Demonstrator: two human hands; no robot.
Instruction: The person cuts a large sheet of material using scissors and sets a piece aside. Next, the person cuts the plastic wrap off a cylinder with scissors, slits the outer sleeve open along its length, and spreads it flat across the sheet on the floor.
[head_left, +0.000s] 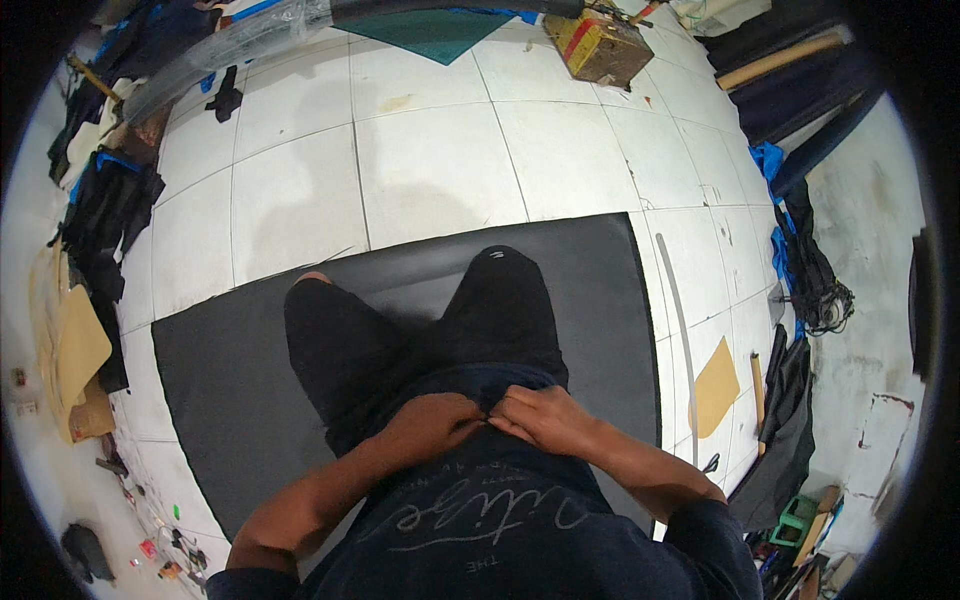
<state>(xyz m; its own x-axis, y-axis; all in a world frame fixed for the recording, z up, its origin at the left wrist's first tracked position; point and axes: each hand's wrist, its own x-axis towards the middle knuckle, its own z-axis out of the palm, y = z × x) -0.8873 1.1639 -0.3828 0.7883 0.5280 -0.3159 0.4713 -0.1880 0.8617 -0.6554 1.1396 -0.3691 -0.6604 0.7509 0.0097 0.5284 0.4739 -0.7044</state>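
My left hand and my right hand meet in front of my waist, fingertips almost touching. The fingers of both are closed in a pinch over the dark T-shirt. Something small and dark may be between them, but it is too small to make out against the cloth. Under my knees lies a large dark grey sheet of material, spread on the tiled floor.
Right of the sheet lie a long thin metal strip, a tan pattern piece and small scissors. A worn yellow box stands ahead beside a green sheet. Dark fabric piles line the left wall; rolls lean right.
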